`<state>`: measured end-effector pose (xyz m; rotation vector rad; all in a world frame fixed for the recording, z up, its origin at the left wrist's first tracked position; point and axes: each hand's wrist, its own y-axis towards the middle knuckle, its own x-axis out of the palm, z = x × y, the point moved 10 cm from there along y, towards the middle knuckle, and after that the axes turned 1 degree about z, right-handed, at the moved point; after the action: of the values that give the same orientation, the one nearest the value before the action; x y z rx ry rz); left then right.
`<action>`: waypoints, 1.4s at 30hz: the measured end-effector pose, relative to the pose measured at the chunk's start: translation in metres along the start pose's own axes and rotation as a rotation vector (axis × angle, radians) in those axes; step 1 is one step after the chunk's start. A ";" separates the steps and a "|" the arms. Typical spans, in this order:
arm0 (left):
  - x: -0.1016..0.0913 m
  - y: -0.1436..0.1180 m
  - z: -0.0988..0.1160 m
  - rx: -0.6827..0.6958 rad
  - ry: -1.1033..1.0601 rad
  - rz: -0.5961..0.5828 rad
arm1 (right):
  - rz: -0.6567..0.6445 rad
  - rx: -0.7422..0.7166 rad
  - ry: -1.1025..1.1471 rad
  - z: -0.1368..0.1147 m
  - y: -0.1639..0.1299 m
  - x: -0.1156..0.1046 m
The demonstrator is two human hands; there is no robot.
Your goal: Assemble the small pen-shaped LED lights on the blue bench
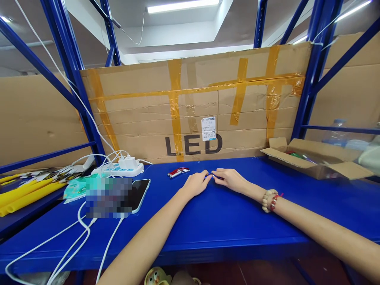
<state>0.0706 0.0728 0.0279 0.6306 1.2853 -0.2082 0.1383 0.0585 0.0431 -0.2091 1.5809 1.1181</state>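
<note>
My left hand (196, 184) and my right hand (230, 179) meet near the middle of the blue shelf top (225, 221). The fingers of both are closed in a pinch on a small, thin blue item (210, 174). A dark end of it seems to show at the right fingertips. Its kind is too small to make out, and the fingers cover much of it. Just left of my left hand lies a small red and silver metal object (177, 172), apart from the fingers.
At left are a phone (143, 194), a white power strip (130, 169) with plugs, white cables (86, 227) and a teal packet (74, 186). An open cardboard box (314, 160) with small things stands at right. Behind rises a taped cardboard panel (142, 118) between blue posts.
</note>
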 end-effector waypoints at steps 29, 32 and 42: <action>-0.002 -0.001 0.010 0.026 -0.004 0.045 | 0.144 0.129 0.167 0.028 -0.004 -0.014; -0.004 -0.001 0.009 0.013 0.002 0.058 | 0.149 0.126 0.182 0.028 -0.004 -0.015; -0.005 0.001 0.003 -0.007 -0.298 0.092 | 0.214 0.181 0.325 0.036 -0.004 -0.018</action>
<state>0.0724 0.0711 0.0333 0.6255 0.9680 -0.2129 0.1712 0.0757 0.0588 -0.1046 2.0214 1.1365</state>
